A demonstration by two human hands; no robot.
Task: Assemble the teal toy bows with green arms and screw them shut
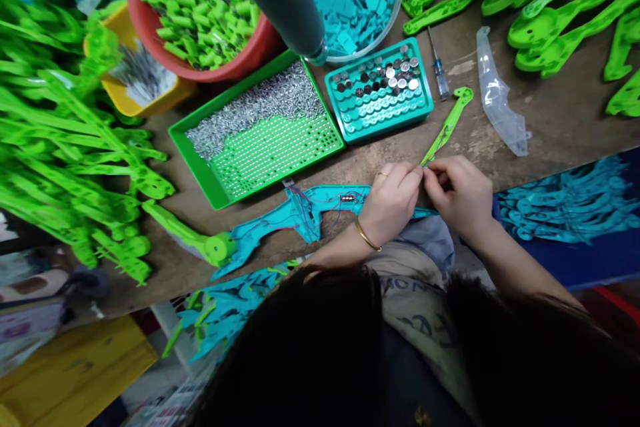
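A narrow green plastic shell piece point(447, 127) with thin wires along it points away from me, its near end at my fingertips. My left hand point(393, 203) is closed on that end, thumb and fingers pinched together. Right beside it, my right hand point(459, 197) pinches at the same spot; what lies between its fingers is too small to make out. Beneath my left hand lies a blue plastic shell half point(320, 203), open side up, with red and dark wires and a small stack of silver button cells point(347, 199). My left hand partly hides it.
A green tray of screws point(220, 199) and a teal box of button cells point(380, 127) stand ahead. Behind them are a red tub point(137, 27) and a clear tub of blue pieces point(345, 0). A screwdriver point(440, 77) and translucent piece point(495, 90) lie right; green parts point(55, 167) pile left.
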